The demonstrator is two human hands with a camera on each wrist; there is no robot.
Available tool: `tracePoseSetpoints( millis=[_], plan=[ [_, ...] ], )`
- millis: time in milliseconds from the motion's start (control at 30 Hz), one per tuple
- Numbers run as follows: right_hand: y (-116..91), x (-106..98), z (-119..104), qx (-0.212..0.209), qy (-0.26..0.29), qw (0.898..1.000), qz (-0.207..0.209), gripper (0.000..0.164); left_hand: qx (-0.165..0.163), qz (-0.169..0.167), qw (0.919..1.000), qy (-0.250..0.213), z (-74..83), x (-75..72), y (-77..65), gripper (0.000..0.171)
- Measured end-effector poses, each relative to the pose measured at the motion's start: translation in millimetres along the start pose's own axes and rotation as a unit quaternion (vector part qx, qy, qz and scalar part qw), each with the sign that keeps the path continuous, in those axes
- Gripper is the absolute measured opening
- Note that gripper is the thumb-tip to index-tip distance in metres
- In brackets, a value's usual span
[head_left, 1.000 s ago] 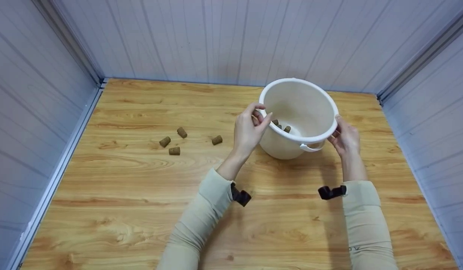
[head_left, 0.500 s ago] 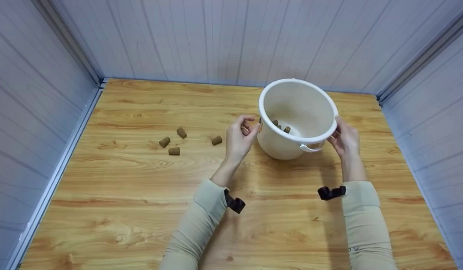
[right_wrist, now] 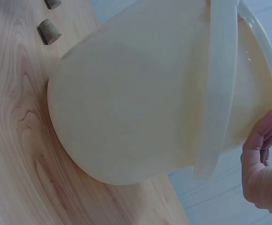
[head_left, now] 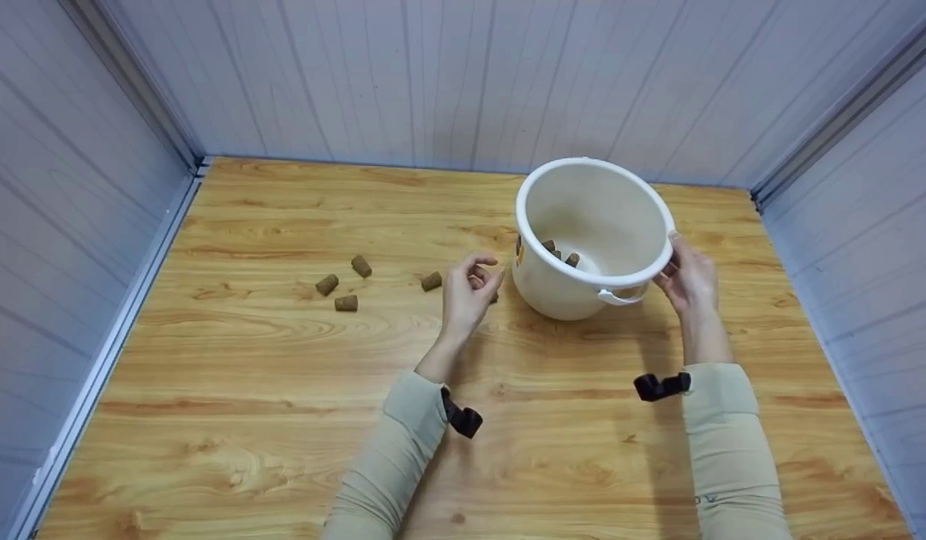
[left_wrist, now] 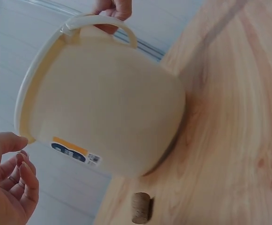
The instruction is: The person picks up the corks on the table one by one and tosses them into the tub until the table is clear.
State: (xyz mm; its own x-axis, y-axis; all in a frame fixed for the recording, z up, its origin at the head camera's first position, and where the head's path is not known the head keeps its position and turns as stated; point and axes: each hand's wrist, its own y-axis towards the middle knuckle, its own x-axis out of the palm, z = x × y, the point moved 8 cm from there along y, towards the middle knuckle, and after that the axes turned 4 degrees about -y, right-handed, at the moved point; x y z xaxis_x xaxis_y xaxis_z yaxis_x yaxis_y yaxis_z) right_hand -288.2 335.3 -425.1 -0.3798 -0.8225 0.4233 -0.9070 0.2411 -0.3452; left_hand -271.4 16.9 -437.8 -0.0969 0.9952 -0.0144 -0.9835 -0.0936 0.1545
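Note:
A white bucket (head_left: 575, 296) stands at the right of the wooden surface, its handle hanging at the front. My right hand (head_left: 688, 277) grips the bucket's rim on the right side, thumb above and fingers beneath. Several corks (head_left: 572, 259) lie inside, partly hidden by the near rim. Left of the bucket, my left hand (head_left: 469, 292) hovers with loosely bent fingers and holds nothing. Close by, a cork (head_left: 494, 298) is partly covered by that hand; in the left wrist view this cork (left_wrist: 140, 207) stands out below the bucket.
Farther left lie more loose corks: one (head_left: 431, 281) just beside the left hand, and a group of three with a cork (head_left: 327, 284) at its left. Pale panel walls (head_left: 358, 82) close off the back and both sides.
My left hand has come away from the bucket's rim, moving left and down, which uncovers a label on the bucket and part of a cork. The right hand stays on the rim.

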Motion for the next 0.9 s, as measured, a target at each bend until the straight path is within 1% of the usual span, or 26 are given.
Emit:
tracePoseSetpoints(
  millis=[233,400,500,667,800,900],
  plan=[
    [0.4,-0.3,0.9,0.005,0.003,1.000,0.005,0.017,-0.023,0.006,0.9993,0.029,-24.1,-3.9,-2.1,0.015],
    [0.4,-0.4,-0.3,-0.005,-0.002,1.000,0.002,0.018,-0.047,0.006,0.9981,0.038,-41.7,-6.4,-4.6,0.016],
    [0.5,-1.1,-0.7,-0.010,-0.005,1.000,0.001,0.018,-0.055,0.005,0.9976,0.043,-48.8,-7.1,-5.4,0.015],
    [1.0,-1.9,0.1,-0.006,-0.003,1.000,0.002,0.017,-0.056,0.004,0.9966,0.060,-56.0,-8.3,-5.0,0.017],
    [1.1,-0.8,0.6,-0.003,-0.001,1.000,-0.001,0.017,-0.067,0.001,0.9941,0.084,-62.7,-8.3,-3.0,0.018],
    [1.0,-0.2,0.5,-0.003,-0.001,1.000,0.000,0.017,-0.084,-0.004,0.9913,0.101,-69.8,-7.5,-0.8,0.019]
  ],
)
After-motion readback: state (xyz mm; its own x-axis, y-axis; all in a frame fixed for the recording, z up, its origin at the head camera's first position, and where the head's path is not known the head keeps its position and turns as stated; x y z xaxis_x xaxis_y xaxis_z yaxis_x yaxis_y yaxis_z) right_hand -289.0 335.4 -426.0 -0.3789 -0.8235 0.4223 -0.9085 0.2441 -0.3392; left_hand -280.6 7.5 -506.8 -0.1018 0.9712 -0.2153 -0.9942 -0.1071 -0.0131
